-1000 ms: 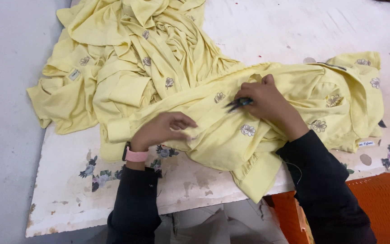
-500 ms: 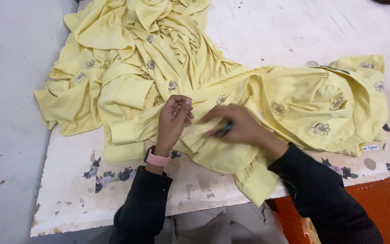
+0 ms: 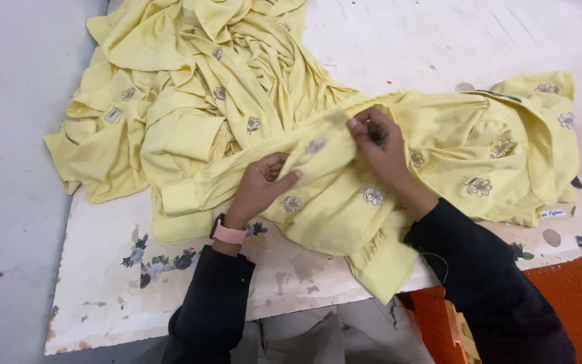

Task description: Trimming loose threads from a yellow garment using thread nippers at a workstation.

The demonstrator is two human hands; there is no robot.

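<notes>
At frame centre, a fold of the yellow embroidered garment (image 3: 345, 195) is pinched between the left hand (image 3: 262, 185) and the right hand (image 3: 382, 145), both closed on the cloth. A small dark object in the right fingers cannot be identified. The worn table (image 3: 170, 290) is largely covered.

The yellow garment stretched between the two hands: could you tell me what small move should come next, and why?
Probably pull the fold taut and bring the dark tool to it. The left hand and right hand pinch a raised fold of the yellow garment between them, and the right hand also holds a small dark tool, apparently a snipper. The fold looks lifted for inspection, though no loose thread is visible.
</notes>
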